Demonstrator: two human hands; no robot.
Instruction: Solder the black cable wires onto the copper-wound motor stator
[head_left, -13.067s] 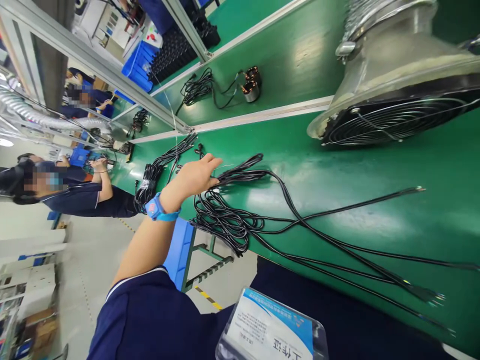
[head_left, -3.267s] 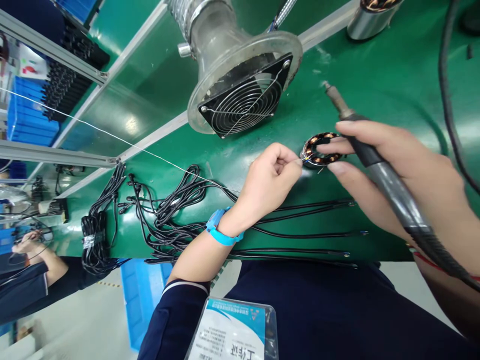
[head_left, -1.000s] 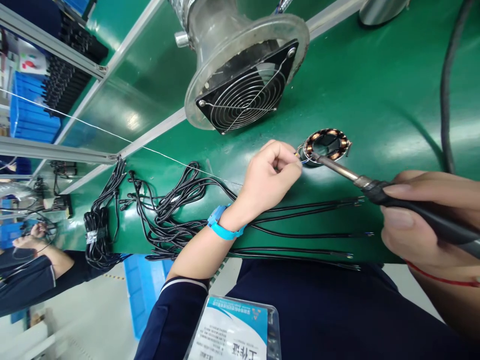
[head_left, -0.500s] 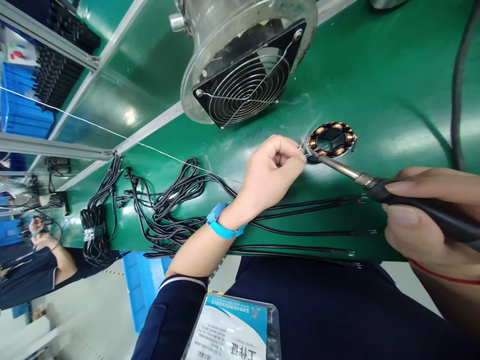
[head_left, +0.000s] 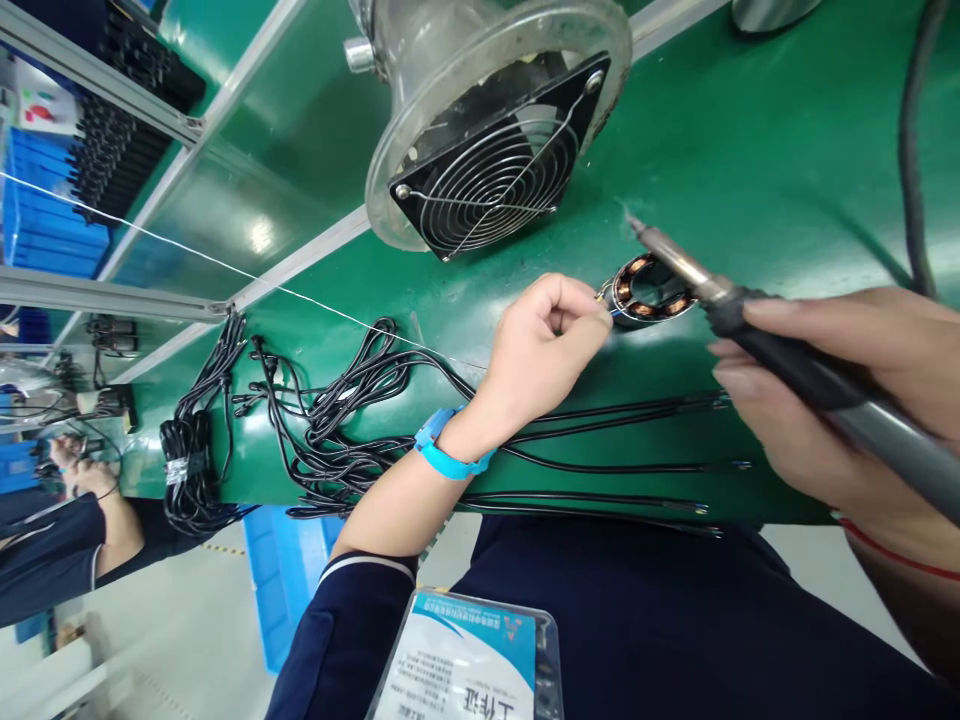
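My left hand (head_left: 551, 335) pinches thin coloured wires (head_left: 606, 300) at the near-left edge of a ring-shaped motor stator (head_left: 637, 315) with copper windings. The stator sits on the green bench. In my right hand (head_left: 832, 400) is a soldering iron (head_left: 780, 350), its handle between thumb and fingers. The iron's metal shaft passes above the stator in view and covers part of its right side. Its tip is apart from the wires, up and beyond the stator, with a faint wisp of smoke near it.
A fan with a wire guard (head_left: 495, 190) in a clear funnel hood stands beyond my hands. Several black cables (head_left: 360, 400) lie on the green bench (head_left: 750, 150) to the left and in front. A thick dark cord (head_left: 913, 150) hangs at right. A co-worker's hands (head_left: 82, 470) show far left.
The soldering iron has lifted off the stator's wire side, its tip moving up and away. My right hand has shifted with it. My left hand keeps its place on the wires.
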